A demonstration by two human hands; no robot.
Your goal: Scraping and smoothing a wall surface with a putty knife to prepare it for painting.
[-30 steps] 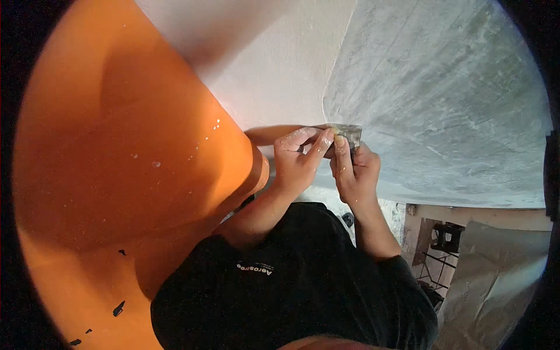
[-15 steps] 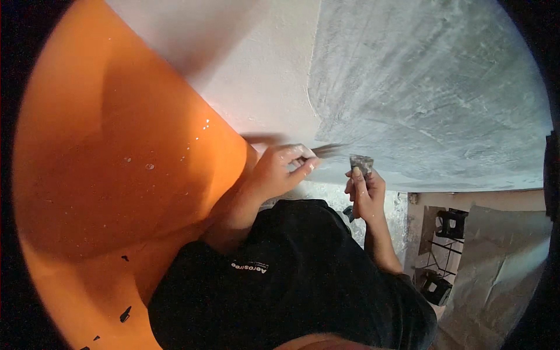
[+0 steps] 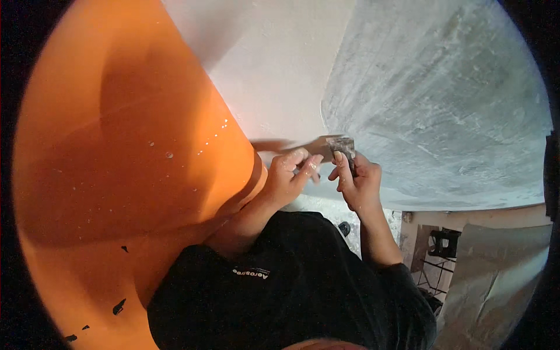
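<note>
My right hand (image 3: 363,182) grips a small putty knife (image 3: 343,144), its thumb laid along the tool and the smeared, squarish blade pointing up. Close by on the left, my left hand (image 3: 286,178) is raised with loosely bent fingers, thumb and fingertips apart, and nothing visible in it. Whitish smears mark the fingers of both hands. Beyond them spreads a pale surface (image 3: 280,70), with a rough grey coated area (image 3: 431,105) on its right part. The blade is near the lower left tip of this grey area; whether it touches the surface I cannot tell.
An orange wall (image 3: 146,128) with white specks and dark chips rises close on my left, beside my left forearm. At lower right are a black crate-like object (image 3: 444,242), thin dark bars and a large grey-brown sheet (image 3: 496,280). Dark shadows fall across the pale surface.
My right hand has brought the putty knife left and slightly up, nearer my left hand. My left hand has shifted slightly, its fingers loosening. The whole view has turned a little.
</note>
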